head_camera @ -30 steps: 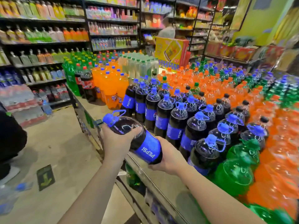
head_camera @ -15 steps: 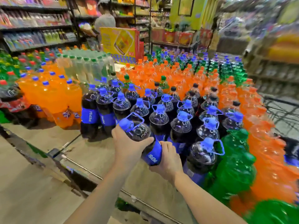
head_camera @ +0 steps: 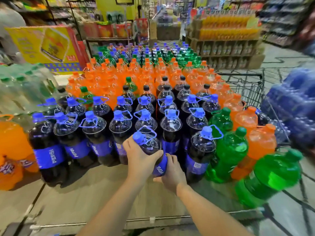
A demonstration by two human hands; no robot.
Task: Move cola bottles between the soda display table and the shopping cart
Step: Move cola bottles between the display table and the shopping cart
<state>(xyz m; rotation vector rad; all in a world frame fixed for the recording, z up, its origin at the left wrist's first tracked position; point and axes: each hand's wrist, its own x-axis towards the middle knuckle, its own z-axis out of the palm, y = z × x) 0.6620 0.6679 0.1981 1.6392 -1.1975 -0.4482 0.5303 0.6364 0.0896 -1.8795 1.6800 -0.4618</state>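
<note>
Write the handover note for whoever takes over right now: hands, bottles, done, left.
Left hand: grips the upper body of the held cola bottle, just below its blue cap.
Right hand: grips the same bottle low down, at the label.
Bottle: tilted, over the bare front strip of the display table, in front of the standing cola rows.
Cart: right of the table, behind the orange bottles; its load is not clear from here.
Done: cannot tell how many bottles have been moved.
Left: likely stand this bottle upright in the gap in the front row, then let go.
</note>
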